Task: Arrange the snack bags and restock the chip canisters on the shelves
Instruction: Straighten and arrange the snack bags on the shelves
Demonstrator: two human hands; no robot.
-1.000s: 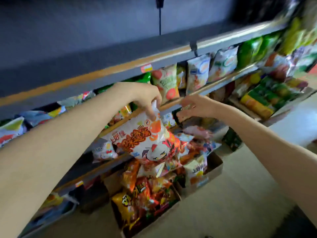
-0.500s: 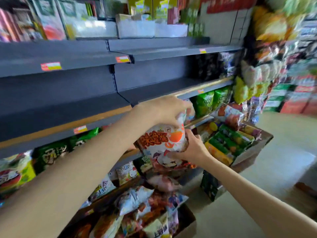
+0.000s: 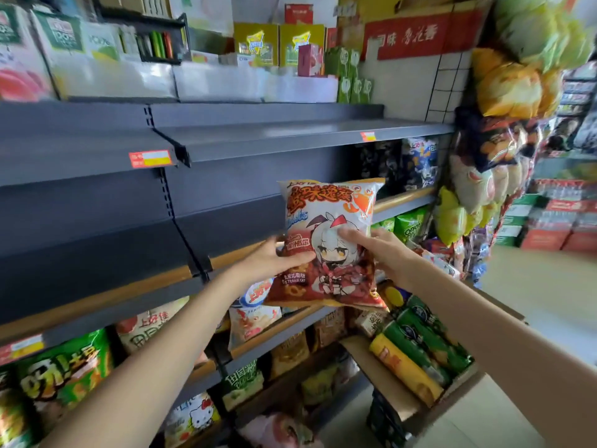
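I hold a white and red snack bag (image 3: 326, 221) with a cartoon figure upright in front of the dark grey shelves. My left hand (image 3: 274, 258) grips its lower left edge, thumb over the front. My right hand (image 3: 379, 253) holds its right side, fingers lying across the front. The bag sits level with a bare grey shelf (image 3: 106, 286) with a wooden front strip. Green and yellow chip canisters (image 3: 416, 347) lie in an open cardboard box (image 3: 387, 392) at the lower right.
Two bare grey shelves (image 3: 290, 137) run above the bag. Snack bags (image 3: 64, 376) fill the lower shelves. Black and blue bags (image 3: 400, 163) stand at the right end. Hanging bags (image 3: 504, 92) crowd the right side. Boxes (image 3: 258, 43) line the top shelf.
The view has swung up from the lower shelves and floor boxes. The bag has risen to the bare shelf and turned upright, and my right hand has come onto it.
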